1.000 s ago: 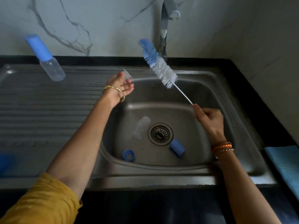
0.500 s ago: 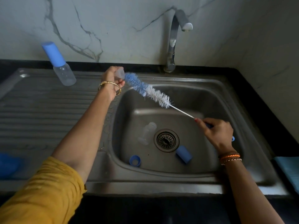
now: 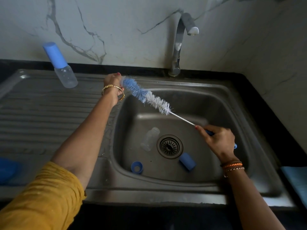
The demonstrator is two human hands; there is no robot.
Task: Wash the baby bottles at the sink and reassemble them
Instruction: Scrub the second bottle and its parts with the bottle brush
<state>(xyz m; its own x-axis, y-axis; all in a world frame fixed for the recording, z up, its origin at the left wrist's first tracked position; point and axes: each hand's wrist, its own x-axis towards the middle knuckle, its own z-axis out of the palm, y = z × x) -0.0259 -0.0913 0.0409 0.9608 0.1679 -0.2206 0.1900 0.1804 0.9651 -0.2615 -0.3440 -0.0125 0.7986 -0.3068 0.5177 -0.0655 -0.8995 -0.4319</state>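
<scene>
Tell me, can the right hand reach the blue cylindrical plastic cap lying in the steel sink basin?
Probably yes: the blue cylindrical plastic cap lies uncovered just below the right hand, but that hand holds the long bottle brush.

No text, label, brand, number or sign can be read anywhere in the view.
</scene>
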